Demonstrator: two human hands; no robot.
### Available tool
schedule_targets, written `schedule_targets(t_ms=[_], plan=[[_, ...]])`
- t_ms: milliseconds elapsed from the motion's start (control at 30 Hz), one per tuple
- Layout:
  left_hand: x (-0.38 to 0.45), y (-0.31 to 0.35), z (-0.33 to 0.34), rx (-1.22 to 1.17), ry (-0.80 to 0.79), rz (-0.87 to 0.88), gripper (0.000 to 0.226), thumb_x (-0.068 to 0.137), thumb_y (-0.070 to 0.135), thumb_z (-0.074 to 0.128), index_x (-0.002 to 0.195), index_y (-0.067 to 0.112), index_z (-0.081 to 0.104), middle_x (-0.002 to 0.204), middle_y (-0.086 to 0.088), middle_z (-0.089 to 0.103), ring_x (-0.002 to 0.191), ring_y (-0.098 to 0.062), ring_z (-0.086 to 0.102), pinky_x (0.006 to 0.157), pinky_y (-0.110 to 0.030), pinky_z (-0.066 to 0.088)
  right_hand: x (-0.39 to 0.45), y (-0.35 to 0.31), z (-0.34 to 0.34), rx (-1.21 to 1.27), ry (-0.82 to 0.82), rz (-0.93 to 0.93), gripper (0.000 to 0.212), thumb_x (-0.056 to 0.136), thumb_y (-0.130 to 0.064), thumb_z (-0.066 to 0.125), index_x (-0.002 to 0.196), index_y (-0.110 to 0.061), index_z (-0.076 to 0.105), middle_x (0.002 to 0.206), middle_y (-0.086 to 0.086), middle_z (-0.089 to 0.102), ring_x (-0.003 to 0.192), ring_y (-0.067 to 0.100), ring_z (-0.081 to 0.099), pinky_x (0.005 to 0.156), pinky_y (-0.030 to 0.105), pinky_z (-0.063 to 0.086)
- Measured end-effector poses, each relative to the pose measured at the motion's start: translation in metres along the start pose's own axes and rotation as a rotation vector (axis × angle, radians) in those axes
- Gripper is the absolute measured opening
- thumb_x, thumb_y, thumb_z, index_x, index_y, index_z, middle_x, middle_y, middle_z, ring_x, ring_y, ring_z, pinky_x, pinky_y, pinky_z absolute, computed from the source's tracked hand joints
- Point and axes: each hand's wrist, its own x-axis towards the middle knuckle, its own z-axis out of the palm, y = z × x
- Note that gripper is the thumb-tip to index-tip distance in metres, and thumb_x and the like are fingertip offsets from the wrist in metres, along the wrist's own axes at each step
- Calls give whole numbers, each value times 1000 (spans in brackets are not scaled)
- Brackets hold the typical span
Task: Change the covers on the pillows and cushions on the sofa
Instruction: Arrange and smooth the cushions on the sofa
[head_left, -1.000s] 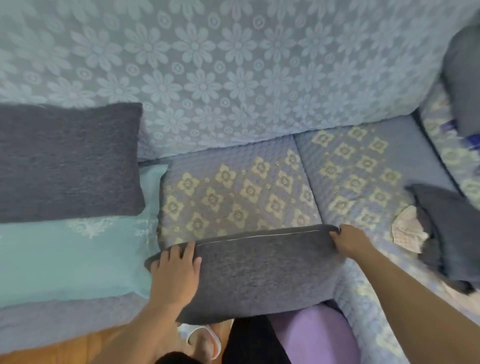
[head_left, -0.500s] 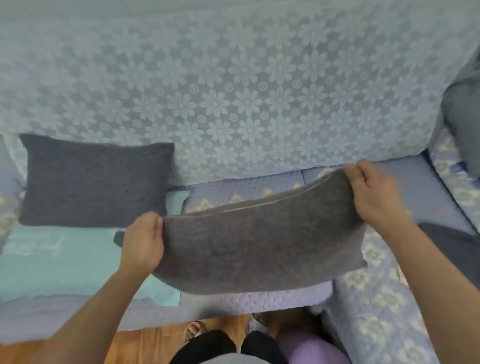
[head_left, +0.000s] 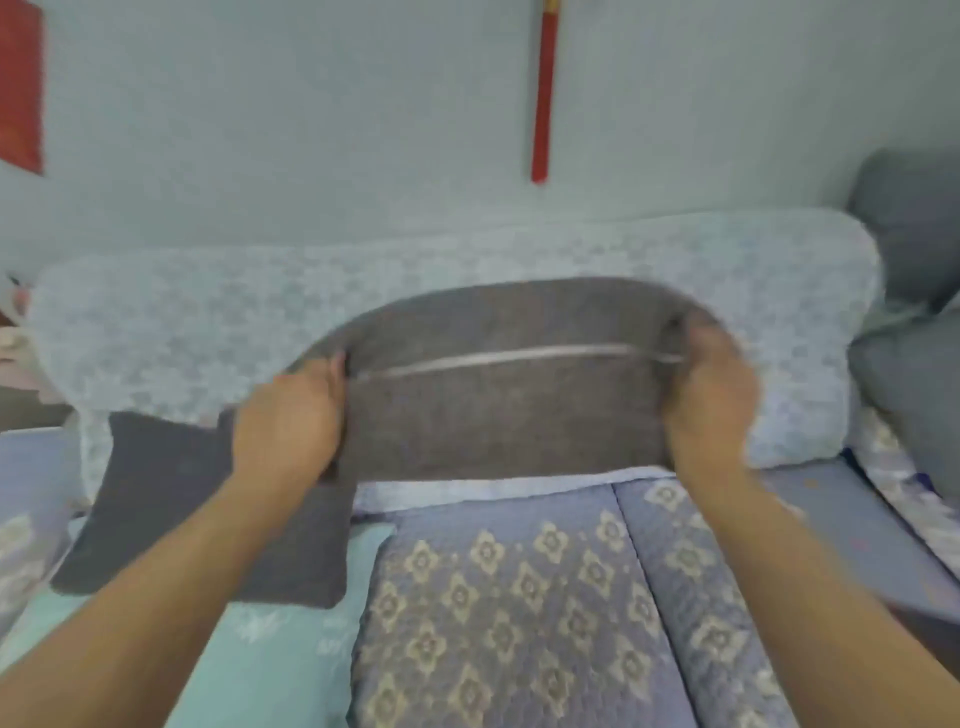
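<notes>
I hold a dark grey cushion (head_left: 498, 410) up in front of the sofa's flowered backrest (head_left: 208, 322), its zip seam facing me. My left hand (head_left: 288, 421) grips its left end and my right hand (head_left: 711, 395) grips its right end. A second dark grey cushion (head_left: 171, 509) leans against the backrest at the left, partly behind my left forearm. A light teal pillow (head_left: 280, 654) lies on the seat below it.
The quilted blue seat (head_left: 519, 597) with a gold pattern stretches below the held cushion. More grey cushions (head_left: 914, 364) are stacked at the right end of the sofa. A red strip (head_left: 541, 93) hangs on the pale wall behind.
Both hands have lifted the grey cushion off the seat and raised it toward the backrest, turning its zip side to me. The view has tilted up to show the wall.
</notes>
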Motion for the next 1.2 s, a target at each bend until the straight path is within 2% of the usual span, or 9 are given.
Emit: schedule_targets(t_ms=[67, 167, 300, 433, 500, 633, 900, 1067, 1200], plan=[[-59, -24, 49, 264, -451, 132, 49, 108, 39, 23, 115, 21, 68, 106, -13, 72, 96, -36, 69, 84, -44, 56, -73, 42, -29, -375, -550, -185, 26, 106, -12, 38, 104, -14, 64, 85, 14, 66, 75, 33, 61, 70, 47, 54], [-32, -43, 73, 115, -446, 8, 37, 107, 39, 29, 122, 32, 62, 116, -10, 71, 102, -34, 69, 86, -41, 53, -114, 50, -25, -589, -1256, -242, 40, 108, -26, 30, 121, -2, 59, 104, 18, 65, 93, 37, 60, 79, 40, 45], [-52, -49, 64, 121, -593, -7, 35, 106, 48, 35, 95, 24, 57, 83, -1, 61, 81, -28, 65, 74, -37, 53, -88, 12, -36, -365, -1308, 243, 50, 108, -35, 36, 104, 7, 64, 102, 28, 64, 77, 30, 52, 68, 38, 37], [-93, -9, 49, -887, -1002, -274, 54, 101, 66, 29, 118, 31, 66, 111, 8, 70, 104, -13, 68, 82, -27, 49, -70, -23, -73, 161, -1339, 1237, 55, 96, -55, 54, 92, -2, 64, 76, 8, 67, 67, 21, 64, 70, 32, 48], [-124, 32, 40, -993, -1208, -37, 44, 100, 65, 37, 125, 43, 66, 120, 20, 70, 110, -4, 66, 96, -26, 49, -78, -37, -81, 372, -1354, 1430, 45, 96, -51, 58, 94, -6, 63, 64, 6, 68, 58, 17, 67, 60, 29, 51], [-143, 59, 50, -1049, -901, 38, 45, 90, 60, 54, 64, 24, 57, 59, 7, 56, 54, -9, 51, 62, -31, 38, -76, -34, -82, 372, -1373, 1307, 35, 98, -49, 54, 96, -14, 55, 60, 0, 62, 53, 10, 61, 49, 21, 47], [-99, 22, 50, -1008, -209, -451, 44, 106, 37, 51, 72, 8, 55, 69, -6, 54, 69, -20, 50, 60, -32, 36, -76, 82, -166, -1, -1969, 1010, 49, 95, -55, 53, 119, -15, 67, 103, 7, 76, 99, 27, 72, 87, 46, 57], [-119, 19, 71, -1160, -167, -649, 37, 105, 40, 50, 89, 15, 70, 93, -6, 73, 93, -23, 68, 87, -43, 55, -93, 82, -139, 319, -1267, 965, 28, 103, -34, 52, 124, -21, 65, 124, 1, 65, 113, 23, 63, 98, 44, 54], [-131, 21, 65, -1420, -216, -835, 35, 105, 43, 50, 113, 17, 71, 115, -9, 73, 107, -26, 69, 99, -46, 54, -94, 75, -102, 244, -1415, 1112, 63, 99, -48, 53, 154, -25, 32, 146, 2, 46, 124, 23, 55, 104, 46, 49]])
